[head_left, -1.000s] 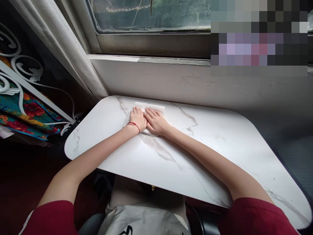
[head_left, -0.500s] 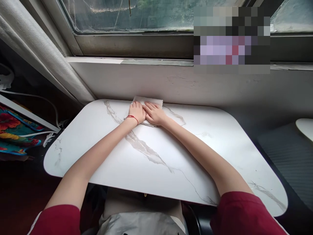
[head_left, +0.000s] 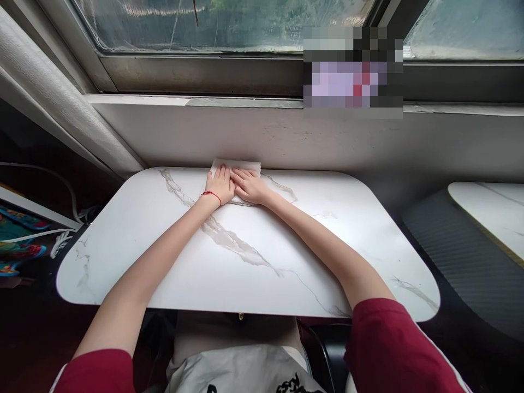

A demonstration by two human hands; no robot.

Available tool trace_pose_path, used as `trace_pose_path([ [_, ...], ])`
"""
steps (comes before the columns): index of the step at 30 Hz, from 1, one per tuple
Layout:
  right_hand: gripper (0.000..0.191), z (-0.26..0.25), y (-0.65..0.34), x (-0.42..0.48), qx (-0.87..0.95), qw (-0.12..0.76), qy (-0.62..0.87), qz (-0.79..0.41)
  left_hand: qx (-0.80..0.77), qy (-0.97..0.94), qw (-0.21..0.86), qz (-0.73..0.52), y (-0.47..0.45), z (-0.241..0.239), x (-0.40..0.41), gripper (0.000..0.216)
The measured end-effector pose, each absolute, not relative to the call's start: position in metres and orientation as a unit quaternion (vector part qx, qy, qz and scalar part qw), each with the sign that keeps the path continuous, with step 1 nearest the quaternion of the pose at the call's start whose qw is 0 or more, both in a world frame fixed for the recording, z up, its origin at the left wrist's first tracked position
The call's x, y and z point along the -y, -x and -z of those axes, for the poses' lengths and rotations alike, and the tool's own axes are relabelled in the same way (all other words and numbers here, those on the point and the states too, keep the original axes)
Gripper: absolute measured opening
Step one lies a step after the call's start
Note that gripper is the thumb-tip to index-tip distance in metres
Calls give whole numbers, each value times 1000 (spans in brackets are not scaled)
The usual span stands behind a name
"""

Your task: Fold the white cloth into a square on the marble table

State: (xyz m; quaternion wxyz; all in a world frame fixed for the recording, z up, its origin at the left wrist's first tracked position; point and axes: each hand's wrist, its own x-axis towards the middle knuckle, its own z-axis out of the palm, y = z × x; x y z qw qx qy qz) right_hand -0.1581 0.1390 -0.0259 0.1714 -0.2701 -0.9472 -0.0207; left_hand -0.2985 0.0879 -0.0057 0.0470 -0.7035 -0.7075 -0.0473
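Observation:
A white sheet like a paper towel or wipe (head_left: 233, 162) lies at the far edge of the white marble-patterned tabletop (head_left: 245, 289), against the wall. Flat on its left part rests my left hand (head_left: 221, 184), fingers stretched out, with a red string bracelet round the wrist. My right hand (head_left: 249, 186) presses on the sheet beside it, fingers extended to the left and its edge touching the left hand. Both palms hide most of the sheet; its far strip and a bit of the near edge show.
Behind the table rise a pale wall (head_left: 184, 131) and a window frame (head_left: 196, 76). A light curtain (head_left: 61, 93) hangs at left, above white cables (head_left: 61, 240). At right are a dark ribbed surface (head_left: 458, 256) and another marble-patterned top (head_left: 495, 204). A blurred patch covers part of the sill.
The view has turned a little to the right, so more of the other tabletop shows. My left fingers are straighter than before; both hands stay on the sheet at the far edge.

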Motion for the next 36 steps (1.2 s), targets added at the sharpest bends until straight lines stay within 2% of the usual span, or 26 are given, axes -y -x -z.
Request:
trace_pose_path([
  [6, 54, 27, 152, -105, 945, 164, 281, 31, 683, 727, 54, 50, 297, 8, -58, 60],
  [15, 57, 33, 100, 13, 946, 222, 235, -3, 618, 779, 89, 55, 268, 11, 60, 61],
  [23, 65, 25, 51, 92, 959, 197, 205, -21, 548, 826, 123, 52, 243, 13, 140, 63],
  [27, 66, 19, 41, 89, 960, 189, 206, -25, 513, 848, 120, 50, 235, 0, 132, 60],
  [31, 62, 18, 44, 68, 945, 203, 253, -40, 489, 868, 58, 66, 231, -5, 90, 52],
  [36, 53, 29, 45, 24, 922, 229, 310, -34, 483, 863, 5, 147, 227, 16, 31, 65],
])
